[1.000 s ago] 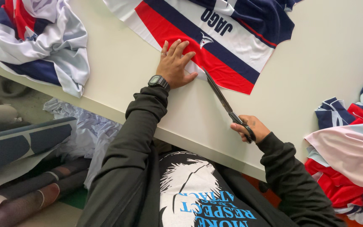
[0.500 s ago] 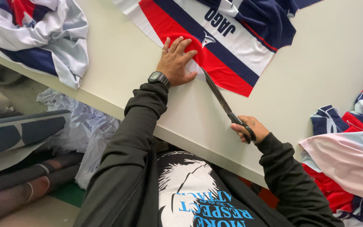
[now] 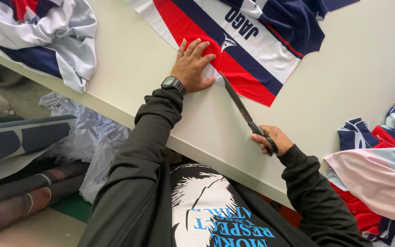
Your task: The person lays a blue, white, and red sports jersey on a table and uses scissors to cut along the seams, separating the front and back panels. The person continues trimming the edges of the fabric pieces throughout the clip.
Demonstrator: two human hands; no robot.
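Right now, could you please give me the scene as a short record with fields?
left hand: flat on the striped cloth, fingers spread, watch on the wrist
right hand: grip shut on the scissors
scissors: blades at the cloth's near edge, beside the left hand
cloth: red, white and navy stripes, lying flat on the table
piles: folded cloth at the table's far left; more cloth at the right
floor: crumpled plastic below the table edge
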